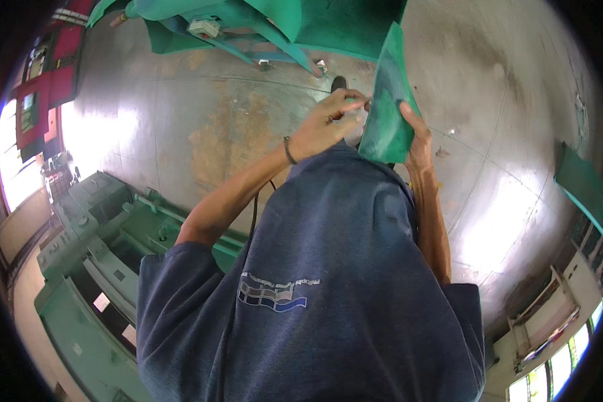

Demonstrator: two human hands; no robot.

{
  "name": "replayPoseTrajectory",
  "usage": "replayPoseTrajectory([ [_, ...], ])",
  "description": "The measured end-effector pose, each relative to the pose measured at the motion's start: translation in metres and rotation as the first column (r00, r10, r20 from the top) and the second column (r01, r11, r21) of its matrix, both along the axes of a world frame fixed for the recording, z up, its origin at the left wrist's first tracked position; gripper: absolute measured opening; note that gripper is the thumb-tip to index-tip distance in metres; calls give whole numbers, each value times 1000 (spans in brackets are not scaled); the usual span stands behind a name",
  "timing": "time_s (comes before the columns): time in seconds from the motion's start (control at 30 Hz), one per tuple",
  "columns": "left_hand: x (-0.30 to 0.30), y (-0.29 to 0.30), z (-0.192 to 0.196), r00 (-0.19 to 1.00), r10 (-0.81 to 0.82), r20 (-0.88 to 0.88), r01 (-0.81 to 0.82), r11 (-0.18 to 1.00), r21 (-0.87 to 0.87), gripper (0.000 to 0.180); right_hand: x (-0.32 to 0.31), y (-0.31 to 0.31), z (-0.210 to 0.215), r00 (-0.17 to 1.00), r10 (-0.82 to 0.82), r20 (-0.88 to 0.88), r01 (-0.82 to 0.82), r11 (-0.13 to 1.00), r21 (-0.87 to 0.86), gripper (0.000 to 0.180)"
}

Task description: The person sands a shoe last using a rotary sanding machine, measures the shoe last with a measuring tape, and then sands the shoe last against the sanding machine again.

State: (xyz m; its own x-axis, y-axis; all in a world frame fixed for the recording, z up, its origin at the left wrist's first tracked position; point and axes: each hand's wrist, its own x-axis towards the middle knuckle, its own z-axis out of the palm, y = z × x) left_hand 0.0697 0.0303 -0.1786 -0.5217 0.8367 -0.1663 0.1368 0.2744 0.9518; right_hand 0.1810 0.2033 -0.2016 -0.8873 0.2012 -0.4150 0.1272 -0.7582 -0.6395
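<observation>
My right hand (419, 134) grips a curved green sheet (390, 127) by its right edge, with the thumb lying on the face towards me and the other fingers hidden behind. The sheet stands tilted in front of my body and narrows to a point at its top. Paler, whitish patches show on its surface. Close to its left edge is my left hand (327, 122), thumb and fingers bent but apart. I see nothing held in it, and whether a fingertip touches the sheet I cannot tell.
More large green sheets (342, 30) hang or lie piled ahead of me, above the grey, stained floor (228, 127). A green machine (90, 248) stands at my left. Another green sheet (579, 184) is at the far right, near a pale bench-like frame (546, 311).
</observation>
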Motion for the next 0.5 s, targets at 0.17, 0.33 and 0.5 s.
replayPoseTrajectory([
  [0.17,-15,15,2,993,61,96,-77,981,179,51,3,-8,41,994,-57,-95,105,762,639,53],
  [0.33,-27,9,8,580,334,743,-459,888,-41,45,84,104,67,999,-52,-14,48,750,660,54],
  [0.5,-9,-26,15,546,614,571,-636,747,-195,45,190,122,20,777,-360,516,-316,486,815,29],
])
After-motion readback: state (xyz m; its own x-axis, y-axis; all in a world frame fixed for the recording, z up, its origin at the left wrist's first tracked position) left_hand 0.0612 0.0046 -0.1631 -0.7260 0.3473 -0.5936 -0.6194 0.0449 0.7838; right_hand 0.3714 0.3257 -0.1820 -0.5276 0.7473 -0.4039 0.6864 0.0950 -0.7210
